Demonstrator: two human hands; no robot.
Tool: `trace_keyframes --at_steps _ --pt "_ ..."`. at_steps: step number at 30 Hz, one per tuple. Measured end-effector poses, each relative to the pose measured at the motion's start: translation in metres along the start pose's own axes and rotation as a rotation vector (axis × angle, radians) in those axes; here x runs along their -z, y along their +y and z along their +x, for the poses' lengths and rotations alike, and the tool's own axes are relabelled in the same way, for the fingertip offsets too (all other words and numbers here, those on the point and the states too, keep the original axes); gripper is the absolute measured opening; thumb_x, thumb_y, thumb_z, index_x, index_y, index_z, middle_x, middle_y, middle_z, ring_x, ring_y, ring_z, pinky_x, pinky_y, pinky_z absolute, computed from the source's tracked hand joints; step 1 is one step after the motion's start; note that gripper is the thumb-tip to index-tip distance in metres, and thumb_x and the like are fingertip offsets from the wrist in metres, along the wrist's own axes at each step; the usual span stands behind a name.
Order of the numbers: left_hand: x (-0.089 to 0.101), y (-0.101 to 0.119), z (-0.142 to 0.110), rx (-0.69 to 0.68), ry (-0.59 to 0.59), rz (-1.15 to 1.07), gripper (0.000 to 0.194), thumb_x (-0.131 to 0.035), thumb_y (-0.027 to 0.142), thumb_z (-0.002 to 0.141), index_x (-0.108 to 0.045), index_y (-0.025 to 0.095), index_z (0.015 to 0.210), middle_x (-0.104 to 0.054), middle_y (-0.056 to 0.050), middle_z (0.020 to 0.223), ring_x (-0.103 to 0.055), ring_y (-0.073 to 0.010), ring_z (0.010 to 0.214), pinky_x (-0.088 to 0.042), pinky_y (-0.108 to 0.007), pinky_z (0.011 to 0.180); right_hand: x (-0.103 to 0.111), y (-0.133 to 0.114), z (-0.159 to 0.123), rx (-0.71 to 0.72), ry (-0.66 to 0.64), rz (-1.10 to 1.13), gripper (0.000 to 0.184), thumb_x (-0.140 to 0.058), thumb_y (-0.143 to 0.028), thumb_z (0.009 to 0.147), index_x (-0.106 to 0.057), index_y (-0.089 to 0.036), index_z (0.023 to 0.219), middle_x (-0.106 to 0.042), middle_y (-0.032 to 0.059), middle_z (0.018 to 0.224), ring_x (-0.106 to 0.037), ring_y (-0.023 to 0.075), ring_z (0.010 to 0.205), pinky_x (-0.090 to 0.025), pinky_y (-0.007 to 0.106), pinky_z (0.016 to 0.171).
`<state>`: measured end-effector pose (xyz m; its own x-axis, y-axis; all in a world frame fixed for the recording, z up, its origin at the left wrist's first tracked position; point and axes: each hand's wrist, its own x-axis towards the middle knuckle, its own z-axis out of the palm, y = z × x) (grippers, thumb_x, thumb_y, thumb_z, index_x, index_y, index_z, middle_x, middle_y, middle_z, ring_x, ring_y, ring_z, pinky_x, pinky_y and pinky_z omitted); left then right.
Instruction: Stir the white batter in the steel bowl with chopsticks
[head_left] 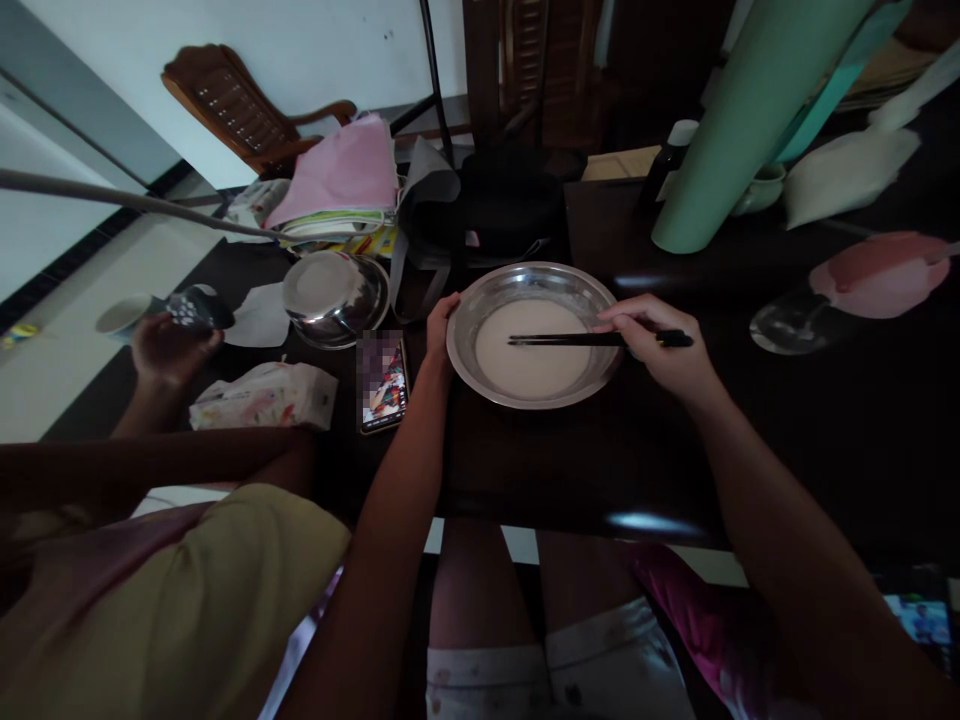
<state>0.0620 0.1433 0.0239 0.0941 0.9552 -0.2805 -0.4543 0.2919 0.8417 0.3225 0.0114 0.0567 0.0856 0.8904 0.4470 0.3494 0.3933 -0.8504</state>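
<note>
A wide steel bowl (480, 300) of pale batter (525, 365) sits on the dark table in front of me. My left hand (439, 325) grips the bowl's left rim with curled fingers. My right hand (660, 350) is closed on a pair of black chopsticks (570, 340) that lie level across the batter, tips pointing left.
A phone (383, 385) lies left of the bowl, and an upturned steel bowl (335, 297) behind it. Another person at the left holds a dark cup (196, 307) near a tissue pack (262, 396). A green roll (742, 120), a black bag (510, 210) and a pink lid (881, 275) crowd the back.
</note>
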Motion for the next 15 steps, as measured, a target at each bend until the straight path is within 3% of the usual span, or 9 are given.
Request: trace_keyframes --at_steps 7,10,15 --pt "-0.004 0.001 -0.004 0.011 0.024 -0.027 0.028 -0.055 0.027 0.088 -0.062 0.022 0.062 -0.066 0.000 0.056 -0.077 -0.0240 0.085 -0.061 -0.034 0.082 0.029 0.002 0.006 -0.029 0.211 0.079 0.014 -0.067 -0.043 0.093 -0.074 -0.032 0.087 -0.070 -0.0004 0.069 -0.071 0.0196 0.059 -0.053 0.037 0.055" --pt "-0.005 0.003 -0.005 0.018 0.025 -0.026 0.031 -0.051 0.025 0.090 -0.062 0.022 0.062 -0.064 0.000 0.053 -0.077 -0.0226 0.085 -0.060 -0.032 0.082 0.026 0.001 0.005 -0.051 0.141 0.118 0.015 -0.067 -0.043 0.093 -0.074 -0.031 0.088 -0.068 -0.0018 0.061 -0.069 0.0186 0.056 -0.051 0.035 0.053" --pt "-0.004 0.003 -0.004 0.026 0.015 -0.015 0.031 -0.051 0.026 0.091 -0.063 0.022 0.062 -0.065 0.000 0.054 -0.077 -0.0222 0.083 -0.060 -0.032 0.081 0.003 -0.001 0.001 -0.024 -0.014 0.044 0.016 -0.068 -0.042 0.092 -0.073 -0.027 0.091 -0.077 0.0018 0.082 -0.076 0.0194 0.077 -0.060 0.035 0.069"
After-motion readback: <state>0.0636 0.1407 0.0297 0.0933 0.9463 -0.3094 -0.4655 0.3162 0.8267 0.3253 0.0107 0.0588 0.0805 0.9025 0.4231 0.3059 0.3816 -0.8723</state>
